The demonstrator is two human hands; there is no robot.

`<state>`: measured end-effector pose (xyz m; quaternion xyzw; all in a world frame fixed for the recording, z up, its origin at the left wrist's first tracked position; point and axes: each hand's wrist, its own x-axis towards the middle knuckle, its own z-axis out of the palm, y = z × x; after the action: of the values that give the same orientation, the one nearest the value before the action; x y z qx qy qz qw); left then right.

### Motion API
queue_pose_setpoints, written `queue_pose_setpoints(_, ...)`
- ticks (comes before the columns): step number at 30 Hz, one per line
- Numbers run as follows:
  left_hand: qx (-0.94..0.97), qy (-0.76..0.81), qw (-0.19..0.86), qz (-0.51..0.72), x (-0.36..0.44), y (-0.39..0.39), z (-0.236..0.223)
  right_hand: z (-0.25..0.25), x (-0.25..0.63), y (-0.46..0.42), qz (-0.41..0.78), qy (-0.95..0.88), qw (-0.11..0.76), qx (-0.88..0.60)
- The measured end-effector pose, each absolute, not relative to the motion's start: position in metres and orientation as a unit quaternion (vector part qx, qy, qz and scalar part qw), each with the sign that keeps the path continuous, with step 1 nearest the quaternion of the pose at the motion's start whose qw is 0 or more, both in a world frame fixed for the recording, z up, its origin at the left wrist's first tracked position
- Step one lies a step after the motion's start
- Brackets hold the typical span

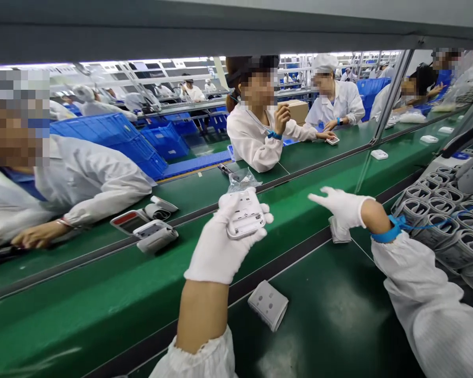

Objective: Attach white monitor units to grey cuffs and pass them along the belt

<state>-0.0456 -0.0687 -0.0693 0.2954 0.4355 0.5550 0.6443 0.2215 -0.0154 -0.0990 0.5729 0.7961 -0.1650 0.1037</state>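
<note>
My left hand (216, 244), in a white glove, holds a white blood pressure monitor unit (244, 216) above the green conveyor belt. Its underside faces me, showing an uncovered battery compartment. Stretched out to the left over the belt's near edge, my gloved right hand (345, 206) has its fingers apart and nothing in them. Just below it stands a rolled grey cuff (339, 232), partly hidden by that hand. Another grey cuff (268, 304) lies on the green worktop (331, 315), right of my left forearm.
Many rolled cuffs (437, 210) crowd the right side. White units (379, 154) sit along the belt (295, 207). Finished-looking monitors with cuffs (156, 234) lie by the far rail at left. Co-workers (256, 121) sit opposite. A grey beam (236, 31) crosses overhead.
</note>
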Motion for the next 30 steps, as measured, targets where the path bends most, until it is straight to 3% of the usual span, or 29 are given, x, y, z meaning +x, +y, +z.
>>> queue_pose_setpoints(3, 0.276, 0.435, 0.634, 0.577, -0.047, -0.066, -0.065, -0.127, 0.234, -0.009, -0.224, 0.745, 0.21, 0.592)
queue_pose_setpoints(5, 0.274, 0.436, 0.631, 0.581, -0.045, -0.066, -0.065, -0.128, 0.237, -0.013, -0.224, 0.777, 0.166, 0.564)
queue_pose_setpoints(8, 0.287, 0.422, 0.638, 0.576, -0.04, -0.067, -0.068, -0.103, 0.233, -0.024, -0.241, 0.847, -0.106, 0.461)
queue_pose_setpoints(10, 0.305, 0.401, 0.645, 0.574, -0.037, -0.07, -0.069, -0.08, 0.223, -0.03, -0.322, 0.832, -0.305, 0.333)
queue_pose_setpoints(13, 0.328, 0.371, 0.643, 0.584, -0.033, -0.078, -0.069, -0.058, 0.2, -0.031, -0.435, 0.775, -0.416, 0.193)
queue_pose_setpoints(19, 0.39, 0.301, 0.614, 0.616, -0.029, -0.102, -0.063, -0.06, 0.157, -0.014, -0.448, 0.763, -0.454, 0.107)
queue_pose_setpoints(26, 0.479, 0.34, 0.562, 0.582, -0.033, -0.11, -0.059, -0.068, 0.149, -0.016, -0.392, 0.782, -0.463, 0.145)
queue_pose_setpoints(30, 0.451, 0.352, 0.577, 0.583, -0.033, -0.103, -0.061, -0.068, 0.147, -0.02, -0.285, 0.817, -0.468, 0.18)
